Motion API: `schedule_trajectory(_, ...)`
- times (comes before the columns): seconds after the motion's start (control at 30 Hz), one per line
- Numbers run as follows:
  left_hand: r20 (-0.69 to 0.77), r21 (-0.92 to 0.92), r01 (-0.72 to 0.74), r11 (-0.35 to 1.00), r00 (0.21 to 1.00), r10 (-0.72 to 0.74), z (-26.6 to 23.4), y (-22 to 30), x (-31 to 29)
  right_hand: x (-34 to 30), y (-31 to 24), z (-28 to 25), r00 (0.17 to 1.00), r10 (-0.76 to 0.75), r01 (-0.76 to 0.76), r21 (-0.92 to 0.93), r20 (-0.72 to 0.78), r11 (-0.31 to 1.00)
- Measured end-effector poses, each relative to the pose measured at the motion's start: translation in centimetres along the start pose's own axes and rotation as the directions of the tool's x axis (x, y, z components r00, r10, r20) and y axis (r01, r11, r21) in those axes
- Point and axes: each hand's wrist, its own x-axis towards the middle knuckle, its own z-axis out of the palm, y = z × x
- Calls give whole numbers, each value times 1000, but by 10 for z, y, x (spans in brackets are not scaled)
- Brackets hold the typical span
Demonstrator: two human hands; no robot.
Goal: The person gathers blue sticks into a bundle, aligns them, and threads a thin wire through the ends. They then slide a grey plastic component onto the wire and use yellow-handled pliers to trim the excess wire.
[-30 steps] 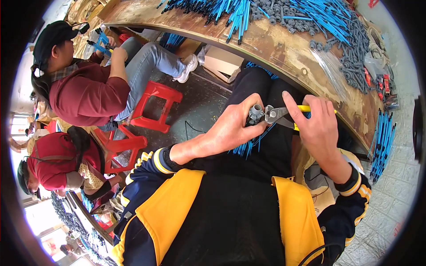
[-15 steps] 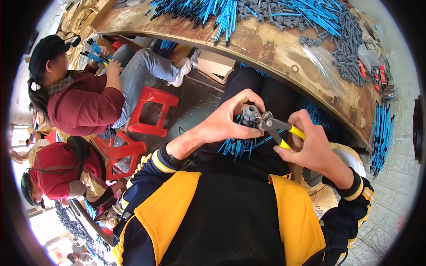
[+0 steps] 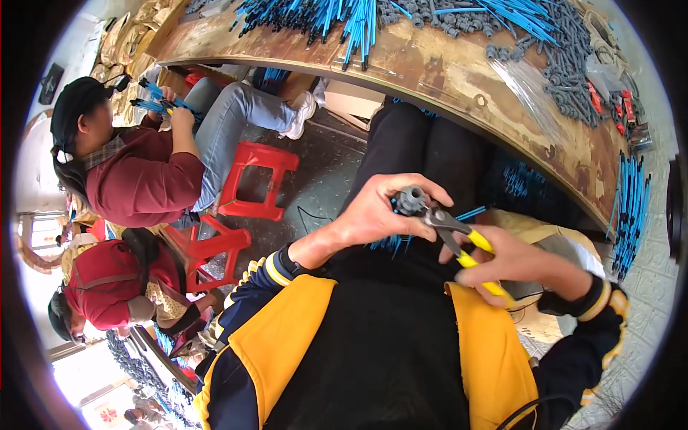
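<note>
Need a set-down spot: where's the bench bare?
Mostly bare wood: on the bench, the near strip between blue rods and clear strips; also right of those strips, below the grey parts. Crowded: far side, heaped with rods and grey parts; far right corner, with red packets. Pliers fill the gap between left hand and right hand.

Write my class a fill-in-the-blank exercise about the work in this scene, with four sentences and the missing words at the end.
1. The right hand holds pliers with ____ handle grips.
2. The left hand holds plastic parts coloured ____.
3. On the wooden table, thin ____ sticks with black tips lie in a pile.
4. The seated co-worker in a maroon top is on the ____ side of the picture.

Missing words: yellow; grey; blue; left.
</note>
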Motion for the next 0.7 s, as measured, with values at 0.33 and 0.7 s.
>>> schedule_trajectory(0.33, -197, -44, -24, 999, 980, 15, -11, -9, 13, 38, 35, -28, 430, -879, 441, -801, -206, 404)
schedule_trajectory(0.7, -384, -70, -65, 995, 923, 34, -9, -14, 21, 55, 19, -34, 200, -962, 198, -954, -184, 223)
